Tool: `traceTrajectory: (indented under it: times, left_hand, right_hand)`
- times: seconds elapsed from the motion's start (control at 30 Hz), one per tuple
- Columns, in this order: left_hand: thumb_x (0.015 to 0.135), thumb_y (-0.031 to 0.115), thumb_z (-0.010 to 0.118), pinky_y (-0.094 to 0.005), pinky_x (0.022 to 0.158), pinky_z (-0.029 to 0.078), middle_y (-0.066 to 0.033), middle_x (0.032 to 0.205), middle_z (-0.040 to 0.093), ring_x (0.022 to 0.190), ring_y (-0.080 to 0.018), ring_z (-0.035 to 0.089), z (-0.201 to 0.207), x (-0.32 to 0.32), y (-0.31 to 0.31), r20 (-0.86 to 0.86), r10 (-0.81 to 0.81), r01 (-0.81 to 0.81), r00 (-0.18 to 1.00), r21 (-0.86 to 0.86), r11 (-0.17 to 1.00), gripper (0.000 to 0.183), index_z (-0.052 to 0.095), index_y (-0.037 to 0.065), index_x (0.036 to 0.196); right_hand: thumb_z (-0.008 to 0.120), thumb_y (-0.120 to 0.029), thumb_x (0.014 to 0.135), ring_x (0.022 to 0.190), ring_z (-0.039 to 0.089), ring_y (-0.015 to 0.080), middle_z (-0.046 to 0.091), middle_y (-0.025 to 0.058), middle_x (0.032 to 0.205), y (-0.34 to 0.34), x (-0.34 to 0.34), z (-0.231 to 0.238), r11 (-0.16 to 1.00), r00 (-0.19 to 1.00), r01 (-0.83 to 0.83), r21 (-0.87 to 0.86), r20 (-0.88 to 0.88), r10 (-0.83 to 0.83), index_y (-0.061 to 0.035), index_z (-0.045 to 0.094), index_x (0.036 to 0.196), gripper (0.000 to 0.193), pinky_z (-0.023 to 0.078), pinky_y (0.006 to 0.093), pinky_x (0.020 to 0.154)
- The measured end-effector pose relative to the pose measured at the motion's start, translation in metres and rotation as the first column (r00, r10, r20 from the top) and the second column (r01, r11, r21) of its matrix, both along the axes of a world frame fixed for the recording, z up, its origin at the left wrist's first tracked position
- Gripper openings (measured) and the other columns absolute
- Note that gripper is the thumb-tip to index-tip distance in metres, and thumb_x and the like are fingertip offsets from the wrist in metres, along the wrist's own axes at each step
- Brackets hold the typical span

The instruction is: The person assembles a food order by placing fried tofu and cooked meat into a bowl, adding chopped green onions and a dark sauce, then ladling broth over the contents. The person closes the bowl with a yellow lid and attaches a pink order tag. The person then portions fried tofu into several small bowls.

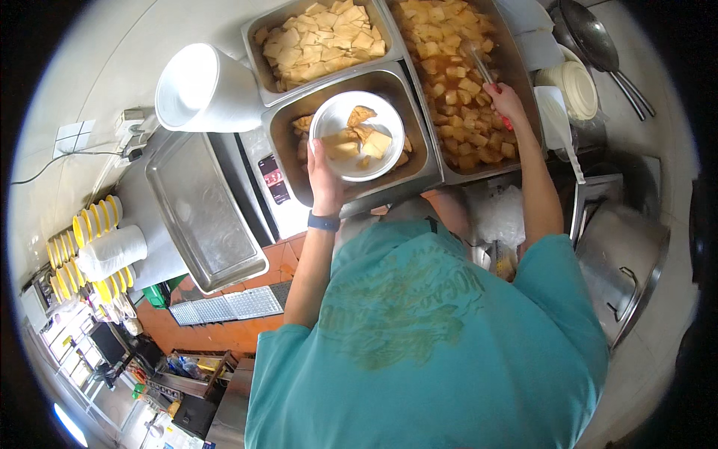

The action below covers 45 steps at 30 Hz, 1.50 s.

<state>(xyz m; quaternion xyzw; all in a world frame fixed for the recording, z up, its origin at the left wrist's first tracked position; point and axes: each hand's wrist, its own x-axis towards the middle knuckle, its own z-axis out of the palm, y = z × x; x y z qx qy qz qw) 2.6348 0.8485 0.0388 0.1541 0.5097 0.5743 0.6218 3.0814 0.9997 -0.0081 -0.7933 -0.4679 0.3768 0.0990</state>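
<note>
My left hand (324, 183) is closed around the near-left rim of a white bowl (327, 120), thumb on its edge. In the bowl lie pale-yellow and browned food pieces (378, 144). The bowl hangs over a metal pan (287, 179), partly hiding the browned pieces in it. Farther right, my right hand (507, 103) grips red-handled metal tongs (483, 69). Their tips reach into a long metal pan (529, 150) of yellowish chunks (465, 93) in brown broth; whether they pinch a piece I cannot tell.
A pan of pale flat slices (318, 41) sits behind. At left are stacked white bowls (224, 93), a phone (274, 179) and a shallow metal tray (206, 217). Stacked pale containers (572, 88), woks (591, 37) and a lidded pot (621, 254) stand at right.
</note>
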Motion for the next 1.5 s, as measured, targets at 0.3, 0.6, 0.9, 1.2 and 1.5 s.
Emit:
traceTrajectory:
  times: [0.3,0.6,0.9,1.2,1.5]
  left_hand:
    - [0.107,0.043,0.047,-0.0356,0.107,0.039,-0.0092,0.137,0.054,0.123,-0.0202,0.051,-0.018,0.029,0.03,-0.133,-0.04,0.047,0.99,0.056,0.997,0.056,0.045,0.004,0.146]
    - [0.106,0.044,0.048,-0.0347,0.11,0.035,-0.0097,0.137,0.053,0.125,-0.0199,0.047,-0.028,0.025,0.036,0.006,-0.068,0.067,0.998,0.028,0.997,0.058,0.046,0.001,0.145]
    - [0.107,0.042,0.046,-0.0356,0.115,0.03,-0.0111,0.147,0.047,0.135,-0.021,0.041,-0.024,0.019,0.021,0.056,-0.073,0.07,0.996,0.062,0.996,0.059,0.041,0.001,0.149]
    - [0.107,0.042,0.046,-0.0352,0.114,0.031,-0.0104,0.145,0.048,0.132,-0.0207,0.043,-0.015,0.017,0.014,0.031,-0.052,0.05,0.998,0.049,0.998,0.059,0.041,0.001,0.149]
    - [0.106,0.043,0.048,-0.0364,0.11,0.037,-0.0096,0.141,0.051,0.129,-0.0203,0.047,-0.021,0.017,0.026,0.0,-0.081,0.081,0.997,0.043,0.996,0.059,0.041,0.003,0.149]
  right_hand:
    - [0.057,-0.044,0.101,0.046,0.047,0.0085,0.05,-0.0008,0.062,-0.092,-0.027,0.073,0.993,0.857,0.095,-0.069,-0.502,-0.117,-0.0043,0.06,0.117,0.043,0.038,0.0267,0.043]
    - [0.062,-0.046,0.098,0.044,0.047,0.0073,0.051,-0.0018,0.063,-0.159,-0.106,0.159,0.997,0.952,-0.071,0.014,-0.298,0.072,-0.0042,0.061,0.112,0.044,0.037,0.0247,0.041]
    - [0.059,-0.065,0.091,0.092,0.07,0.0357,0.071,0.0209,0.098,-0.074,-0.095,0.063,0.92,0.798,-0.37,-0.127,0.464,0.385,0.0004,0.06,0.122,0.072,0.055,0.0468,0.08]
    - [0.058,-0.049,0.098,0.078,0.07,0.0342,0.07,0.0189,0.086,-0.074,-0.108,0.037,0.915,0.817,-0.404,-0.004,0.448,0.363,-0.001,0.059,0.115,0.051,0.054,0.0458,0.068]
    - [0.061,-0.047,0.098,0.046,0.048,0.0096,0.053,-0.0014,0.063,-0.124,-0.097,0.068,0.977,0.933,0.106,-0.183,-0.321,-0.161,-0.0048,0.059,0.107,0.043,0.04,0.0275,0.044]
